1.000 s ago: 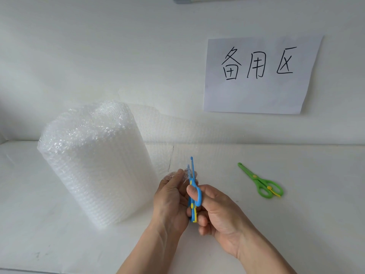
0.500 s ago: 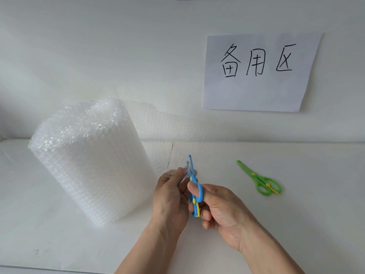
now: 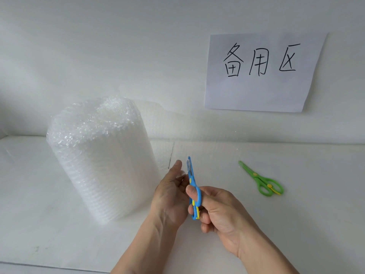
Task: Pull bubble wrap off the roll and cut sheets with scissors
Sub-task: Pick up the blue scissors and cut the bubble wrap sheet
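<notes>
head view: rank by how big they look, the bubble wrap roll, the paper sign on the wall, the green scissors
1. clear bubble wrap roll
2. white paper sign, though farther away, so unsure
3. green plastic scissors

Both forearms run off the bottom edge. The left hand (image 3: pixel 169 196) hides its fingers; whether they pinch the wrap's (image 3: pixel 197 135) edge is unclear.

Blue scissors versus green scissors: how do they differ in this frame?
The blue scissors are gripped in the right hand, lifted off the table; the green scissors lie untouched on the table to the right. The blue pair points up and away, blades beside the left hand; the green pair lies flat, tip pointing back-left. Both are small plastic scissors with yellow accents, blades nearly closed.
</notes>
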Tool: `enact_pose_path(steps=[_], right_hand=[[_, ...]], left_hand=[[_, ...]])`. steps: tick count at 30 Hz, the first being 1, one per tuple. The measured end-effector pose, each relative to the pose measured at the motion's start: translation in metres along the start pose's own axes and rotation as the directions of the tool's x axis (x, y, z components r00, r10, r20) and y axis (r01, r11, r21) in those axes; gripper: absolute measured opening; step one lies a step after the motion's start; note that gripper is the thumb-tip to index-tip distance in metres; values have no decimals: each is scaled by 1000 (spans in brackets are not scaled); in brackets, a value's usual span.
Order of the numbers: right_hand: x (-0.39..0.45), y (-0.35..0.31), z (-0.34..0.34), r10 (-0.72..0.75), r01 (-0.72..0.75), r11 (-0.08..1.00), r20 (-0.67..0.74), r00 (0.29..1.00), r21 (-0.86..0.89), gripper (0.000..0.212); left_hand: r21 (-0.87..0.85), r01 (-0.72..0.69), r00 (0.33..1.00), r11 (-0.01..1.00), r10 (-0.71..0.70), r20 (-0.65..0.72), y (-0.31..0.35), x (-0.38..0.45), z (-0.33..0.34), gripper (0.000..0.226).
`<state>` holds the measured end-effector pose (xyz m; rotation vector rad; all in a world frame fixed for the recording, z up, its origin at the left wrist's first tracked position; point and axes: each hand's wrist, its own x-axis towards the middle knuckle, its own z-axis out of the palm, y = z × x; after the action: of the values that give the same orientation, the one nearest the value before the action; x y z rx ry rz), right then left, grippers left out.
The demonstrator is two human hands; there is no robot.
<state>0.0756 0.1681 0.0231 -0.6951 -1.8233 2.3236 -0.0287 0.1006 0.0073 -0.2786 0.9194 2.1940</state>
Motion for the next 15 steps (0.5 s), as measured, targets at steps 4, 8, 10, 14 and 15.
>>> enact_pose_path(steps=[4, 8, 10, 14, 15], right_hand=[[1, 0, -1, -12, 12, 1000, -26, 1000, 4, 25], [3, -1, -1, 6, -5, 999, -26, 1000, 43, 27], [3, -1, 0, 6, -5, 998, -27, 1000, 61, 26], [4, -1, 0, -7, 8, 999, -45, 999, 32, 24], [4, -2, -1, -6, 7, 1000, -47, 999, 20, 24]], left_hand=[[88, -11, 1000, 996, 10, 6, -3, 12, -9, 31], [149, -58, 998, 987, 56, 18, -8, 8, -6, 30], [170, -78, 997, 982, 76, 19, -8, 6, -5, 31], [179, -113, 994, 977, 112, 16, -9, 11, -9, 28], [177, -123, 992, 977, 122, 13, -9, 14, -10, 27]])
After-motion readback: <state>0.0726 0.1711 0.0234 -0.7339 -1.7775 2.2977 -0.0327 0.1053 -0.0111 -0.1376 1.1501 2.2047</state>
